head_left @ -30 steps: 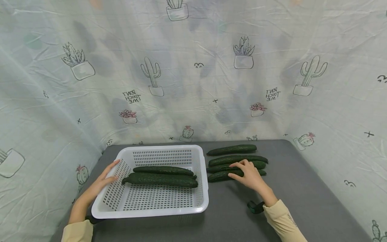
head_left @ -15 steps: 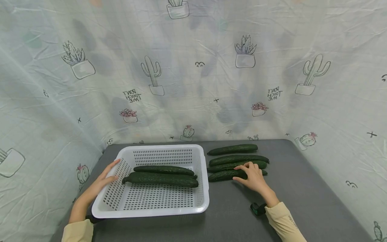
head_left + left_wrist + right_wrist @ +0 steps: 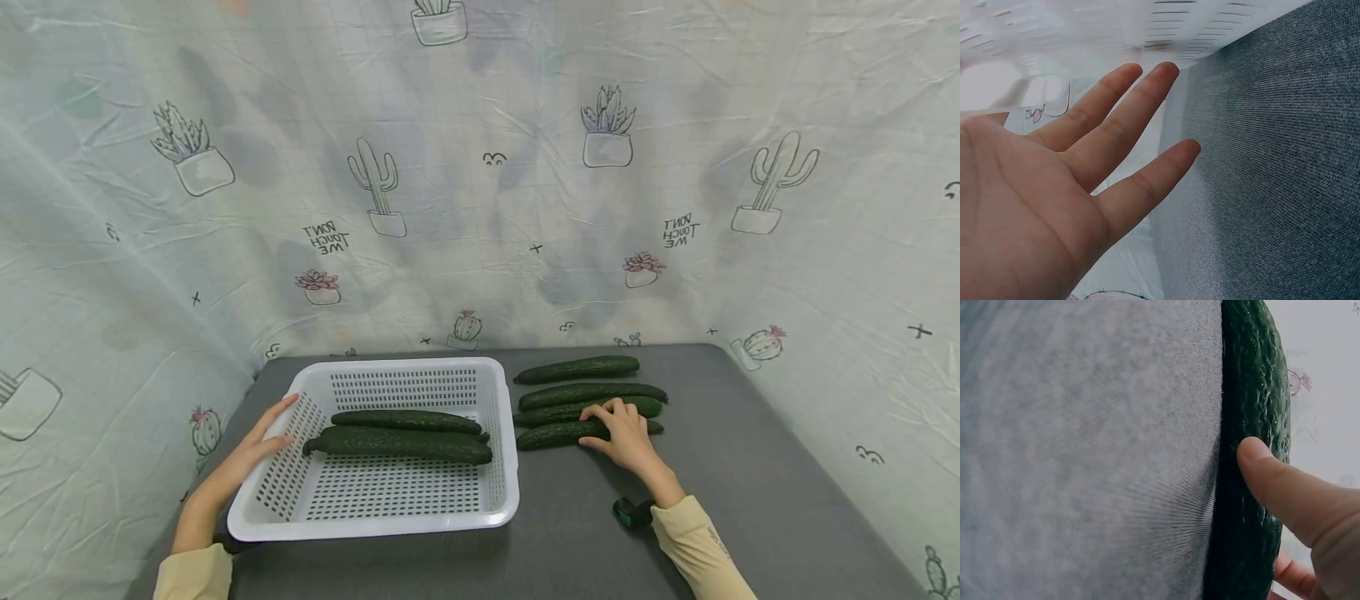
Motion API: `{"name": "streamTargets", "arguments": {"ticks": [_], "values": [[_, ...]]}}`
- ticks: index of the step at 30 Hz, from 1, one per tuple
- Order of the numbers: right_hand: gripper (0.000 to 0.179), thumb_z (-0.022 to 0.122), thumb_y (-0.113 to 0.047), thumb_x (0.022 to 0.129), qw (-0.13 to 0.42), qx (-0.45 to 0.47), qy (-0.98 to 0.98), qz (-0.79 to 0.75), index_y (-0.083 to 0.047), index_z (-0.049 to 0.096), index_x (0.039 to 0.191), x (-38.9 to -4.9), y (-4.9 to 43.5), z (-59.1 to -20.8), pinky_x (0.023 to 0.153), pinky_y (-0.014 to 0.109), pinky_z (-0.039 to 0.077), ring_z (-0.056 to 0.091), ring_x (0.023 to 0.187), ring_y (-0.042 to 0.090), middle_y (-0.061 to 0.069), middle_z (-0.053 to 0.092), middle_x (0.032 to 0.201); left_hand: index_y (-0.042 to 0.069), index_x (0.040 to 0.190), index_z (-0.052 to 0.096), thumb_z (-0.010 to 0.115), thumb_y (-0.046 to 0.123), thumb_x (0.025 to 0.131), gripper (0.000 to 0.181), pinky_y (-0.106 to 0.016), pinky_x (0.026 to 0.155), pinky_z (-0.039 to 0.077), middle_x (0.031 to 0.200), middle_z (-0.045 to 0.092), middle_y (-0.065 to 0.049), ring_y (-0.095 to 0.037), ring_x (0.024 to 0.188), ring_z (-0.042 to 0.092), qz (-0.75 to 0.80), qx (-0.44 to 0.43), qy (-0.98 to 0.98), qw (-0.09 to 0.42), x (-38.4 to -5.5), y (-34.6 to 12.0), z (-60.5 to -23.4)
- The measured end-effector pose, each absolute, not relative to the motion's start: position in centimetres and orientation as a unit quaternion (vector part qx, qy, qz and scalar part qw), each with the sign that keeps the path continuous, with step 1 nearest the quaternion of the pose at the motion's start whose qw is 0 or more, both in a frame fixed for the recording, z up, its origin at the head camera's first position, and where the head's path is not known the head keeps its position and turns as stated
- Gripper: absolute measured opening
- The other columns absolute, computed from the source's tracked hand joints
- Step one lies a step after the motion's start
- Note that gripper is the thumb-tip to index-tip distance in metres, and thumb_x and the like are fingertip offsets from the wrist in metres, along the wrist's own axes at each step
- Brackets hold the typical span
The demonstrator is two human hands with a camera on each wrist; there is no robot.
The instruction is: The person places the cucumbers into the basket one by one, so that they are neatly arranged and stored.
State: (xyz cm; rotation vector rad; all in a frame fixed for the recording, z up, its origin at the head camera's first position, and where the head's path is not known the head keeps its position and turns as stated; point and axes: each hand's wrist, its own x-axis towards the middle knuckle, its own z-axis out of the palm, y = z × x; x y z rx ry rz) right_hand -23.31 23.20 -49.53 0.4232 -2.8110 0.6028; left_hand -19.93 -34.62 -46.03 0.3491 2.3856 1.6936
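Cucumber point(image 3: 553, 436), long, dark green, bumpy: nearest in row on grey fabric-topped bench point(image 3: 570, 550), right of white perforated plastic basket point(image 3: 375, 531). Long axis left-right; right hand point(image 3: 628, 440) nearer, thumb on near side, fingers over far side, pinching it. Left hand point(image 3: 243, 461): fingers spread, against basket's left wall. Count: four cucumbers on bench, at least two in one basket.

Left lettering point(image 3: 326, 237): "DON'T TOUCH ME", the last word apparently so, in dark mirror-reversed capitals over three lines on the far cactus-print cloth point(image 3: 450, 108).
Right lettering point(image 3: 681, 230): the same words, likewise reversed and stacked, farther right on that cloth.
Cross mark point(image 3: 536, 248): a small dark x between both letterings.
Sleeve print point(image 3: 717, 542): dark characters on the right sleeve point(image 3: 686, 533), too small to read.
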Motion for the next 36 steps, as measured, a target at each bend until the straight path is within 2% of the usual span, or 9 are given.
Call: {"name": "streamTargets", "arguments": {"ticks": [12, 18, 23, 28, 36], "values": [[0.032, 0.072, -0.029, 0.078, 0.118, 0.174, -0.96, 0.187, -0.02, 0.06, 0.107, -22.9, 23.0, -49.6, 0.085, 0.058, 0.029, 0.043, 0.102, 0.036, 0.006, 0.054, 0.107, 0.026, 0.15, -0.001, 0.039, 0.019, 0.099, 0.065, -0.051, 0.076, 0.048, 0.151, -0.01, -0.024, -0.059, 0.126, 0.016, 0.568, 0.116, 0.809, 0.097, -19.8, -34.7, -46.0], [0.032, 0.07, -0.029, 0.081, 0.094, 0.184, -0.96, 0.187, -0.02, 0.06, 0.11, -22.5, 23.3, -49.4, 0.087, 0.058, 0.03, 0.048, 0.098, 0.031, 0.001, 0.06, 0.108, 0.026, 0.15, -0.001, 0.039, 0.019, 0.099, 0.065, -0.052, 0.075, 0.048, 0.151, -0.01, -0.024, -0.059, 0.126, 0.016, 0.571, 0.116, 0.807, 0.098, -19.8, -34.7, -46.0], [0.032, 0.066, -0.031, 0.084, 0.072, 0.197, -0.956, 0.204, -0.021, 0.057, 0.112, -22.6, 23.8, -49.7, 0.087, 0.057, 0.031, 0.049, 0.095, 0.025, 0.0, 0.058, 0.11, 0.026, 0.15, 0.0, 0.04, 0.019, 0.099, 0.065, -0.052, 0.076, 0.047, 0.151, -0.01, -0.023, -0.059, 0.126, 0.016, 0.569, 0.118, 0.808, 0.096, -19.9, -34.7, -46.1], [0.031, 0.06, -0.036, 0.088, 0.046, 0.209, -0.95, 0.226, -0.021, 0.053, 0.114, -22.8, 24.1, -50.2, 0.08, 0.049, 0.031, 0.042, 0.088, 0.017, -0.002, 0.053, 0.106, 0.026, 0.15, 0.0, 0.04, 0.019, 0.099, 0.065, -0.052, 0.075, 0.048, 0.151, -0.009, -0.024, -0.059, 0.125, 0.019, 0.567, 0.116, 0.81, 0.095, -20.0, -34.6, -46.2], [0.031, 0.056, -0.039, 0.091, 0.019, 0.197, -0.952, 0.231, -0.02, 0.05, 0.114, -22.8, 24.0, -50.2, 0.07, 0.036, 0.025, 0.039, 0.086, 0.016, -0.001, 0.052, 0.106, 0.026, 0.15, 0.0, 0.039, 0.019, 0.099, 0.065, -0.052, 0.075, 0.048, 0.151, -0.008, -0.024, -0.059, 0.125, 0.019, 0.568, 0.12, 0.809, 0.094, -19.9, -34.7, -46.2]]}}
